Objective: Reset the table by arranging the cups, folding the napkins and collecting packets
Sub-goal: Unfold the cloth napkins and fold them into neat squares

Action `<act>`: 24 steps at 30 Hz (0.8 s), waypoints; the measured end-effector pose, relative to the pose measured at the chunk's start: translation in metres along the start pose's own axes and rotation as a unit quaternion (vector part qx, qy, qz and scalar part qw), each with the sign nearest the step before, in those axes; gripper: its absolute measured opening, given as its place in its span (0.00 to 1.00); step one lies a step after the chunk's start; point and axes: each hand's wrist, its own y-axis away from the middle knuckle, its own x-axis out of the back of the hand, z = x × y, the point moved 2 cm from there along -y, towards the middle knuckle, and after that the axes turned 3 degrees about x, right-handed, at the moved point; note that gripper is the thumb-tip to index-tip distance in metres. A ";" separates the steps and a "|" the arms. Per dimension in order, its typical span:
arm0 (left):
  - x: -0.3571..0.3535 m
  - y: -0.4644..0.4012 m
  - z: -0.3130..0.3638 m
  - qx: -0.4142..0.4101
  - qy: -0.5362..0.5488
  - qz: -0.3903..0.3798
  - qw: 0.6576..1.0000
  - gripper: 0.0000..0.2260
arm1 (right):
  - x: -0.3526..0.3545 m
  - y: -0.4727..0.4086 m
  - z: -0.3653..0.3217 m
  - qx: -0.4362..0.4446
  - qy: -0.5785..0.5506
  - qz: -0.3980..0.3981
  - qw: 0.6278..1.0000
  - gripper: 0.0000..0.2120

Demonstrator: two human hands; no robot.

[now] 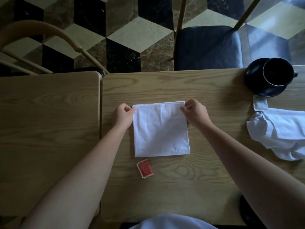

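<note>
**Squaring the far edge of a folded napkin**

Pinching the two far corners of the white folded napkin, the hands sit one at each end of its far edge: the left hand has the grip on the far-left corner, the right hand on the far-right. That held edge runs left to right, and the rest of the cloth lies flat toward the person, so any further fold would likely bring this edge nearward or one side across. Neither hand is nearer; both are on it.

The napkin looks nearly square, layered, lightly creased, near the middle of the wooden tabletop.

Just near of it lies a red packet, not touching. Well to the right sits a crumpled white napkin, its far tip reaching the dark saucer under a black cup.
</note>
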 end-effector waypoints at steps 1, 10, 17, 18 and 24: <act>0.003 0.006 0.000 -0.010 -0.022 0.027 0.999 0.10 | 0.000 0.007 0.000 0.007 -0.004 0.030 1.000 0.12; -0.039 0.126 -0.047 -0.131 -0.096 -0.232 0.959 0.08 | -0.078 0.121 -0.007 0.100 0.016 -0.189 0.977 0.06; -0.047 0.137 -0.075 -0.072 -0.051 -0.195 0.977 0.08 | -0.102 0.142 0.002 0.048 -0.027 -0.208 0.977 0.13; -0.047 0.136 -0.075 -0.075 -0.060 -0.196 0.976 0.07 | -0.103 0.141 0.000 0.045 -0.026 -0.210 0.976 0.14; -0.038 0.118 -0.080 -0.035 -0.058 -0.167 0.984 0.06 | -0.094 0.132 0.018 0.028 0.009 -0.188 0.982 0.09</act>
